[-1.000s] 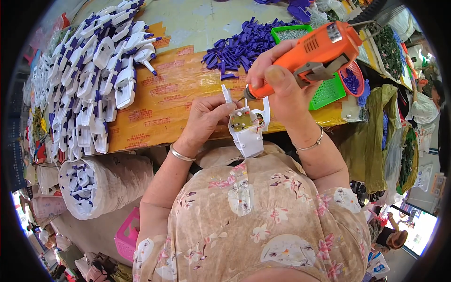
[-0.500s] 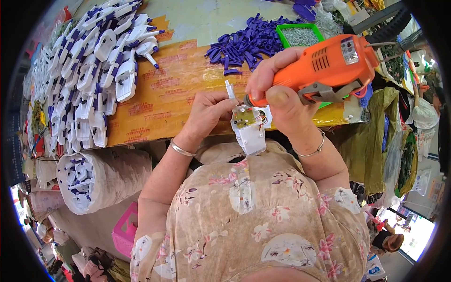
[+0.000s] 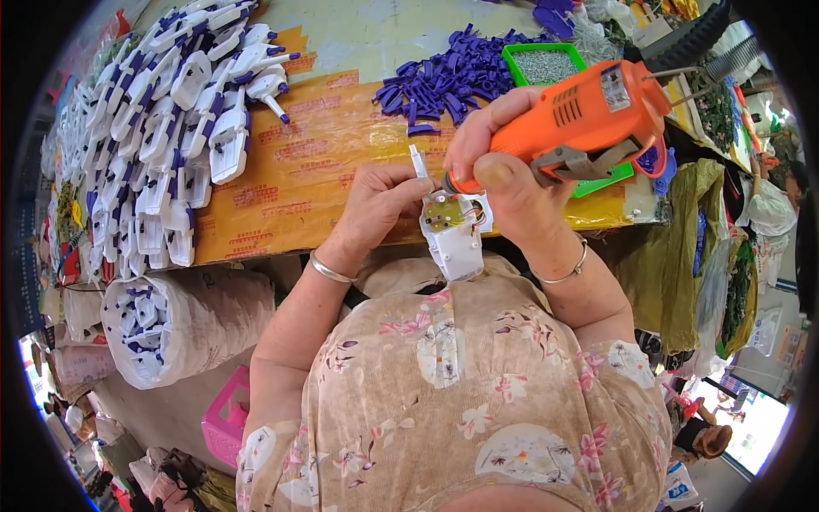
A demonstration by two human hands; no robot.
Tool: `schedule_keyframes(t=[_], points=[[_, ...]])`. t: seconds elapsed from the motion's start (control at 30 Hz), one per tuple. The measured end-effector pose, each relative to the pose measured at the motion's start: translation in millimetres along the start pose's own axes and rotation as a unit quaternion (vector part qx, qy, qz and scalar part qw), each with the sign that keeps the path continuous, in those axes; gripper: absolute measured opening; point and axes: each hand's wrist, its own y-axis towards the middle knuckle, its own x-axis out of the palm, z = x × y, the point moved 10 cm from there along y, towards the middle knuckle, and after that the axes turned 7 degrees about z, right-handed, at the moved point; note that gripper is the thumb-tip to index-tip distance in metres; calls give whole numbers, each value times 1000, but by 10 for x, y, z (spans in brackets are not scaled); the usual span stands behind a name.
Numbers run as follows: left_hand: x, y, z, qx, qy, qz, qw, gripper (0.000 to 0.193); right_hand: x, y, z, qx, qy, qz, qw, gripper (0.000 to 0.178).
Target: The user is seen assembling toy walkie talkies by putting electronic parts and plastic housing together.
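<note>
An orange electric screwdriver (image 3: 563, 119) lies in my right hand (image 3: 512, 162), its fingers wrapped round the front of the body. The tool's dark nose points left and meets the upper part of a white plastic housing (image 3: 458, 258). My left hand (image 3: 384, 200) pinches that housing near its narrow stem, thumb and fingers closed on it. A greenish circuit board (image 3: 444, 213) shows inside the housing, with thin wires at its right side. The tip of the screwdriver bit is too small to make out.
White-and-purple plastic units (image 3: 162, 128) are heaped on the table's left. Purple parts (image 3: 452, 72) lie at the back beside a green tray (image 3: 583, 61) of small metal screws. Below the table edge stands a white sack (image 3: 205, 320) of similar units, near a pink stool (image 3: 223, 422).
The rear of the orange screwdriver has shifted slightly left and down, while its nose stays at the housing. My left hand keeps its grip in nearly the same place.
</note>
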Motion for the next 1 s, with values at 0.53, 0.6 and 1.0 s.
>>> schedule_keyframes(t=[0.53, 0.6, 1.0], points=[[-9, 2, 27, 1, 21, 9, 1000, 16, 10, 20, -11, -17, -40, -26, 999, 42], [-12, 5, 20, -1, 23, 8, 1000, 16, 5, 23, 11, -13, -31, -21, 999, 40], [-20, 59, 66, 100, 58, 15, 993, 18, 149, -23, 207, -20, -125, -140, 982, 21]])
